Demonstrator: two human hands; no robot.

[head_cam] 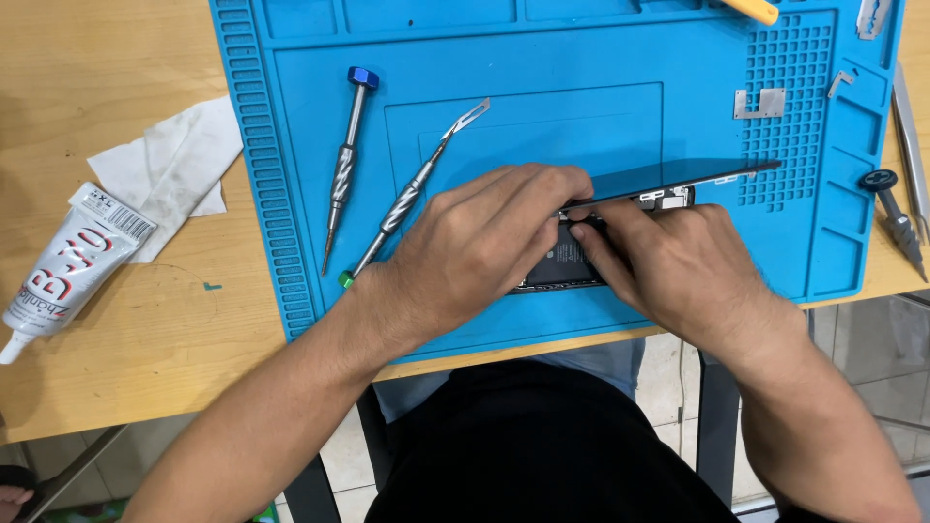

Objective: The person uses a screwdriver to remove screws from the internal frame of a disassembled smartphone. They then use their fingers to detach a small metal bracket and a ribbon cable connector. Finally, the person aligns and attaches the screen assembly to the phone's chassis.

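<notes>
Two hands meeting over an opened dark smartphone lying on a blue silicone repair mat. Left hand curled, fingertips pinching the near edge of the thin dark screen panel, lifted at a slant beyond the knuckles. Right hand closed loosely, fingertips pressed inside the phone body just beside the left fingers. Beyond the left wrist, two silver twisted-grip screwdrivers, one blue-capped, one green-tipped with a flat blade. Further left, on the wooden worktop, a crumpled white tissue and a white glue tube. Past the right hand, a small metal bracket and another dark-capped screwdriver.
</notes>
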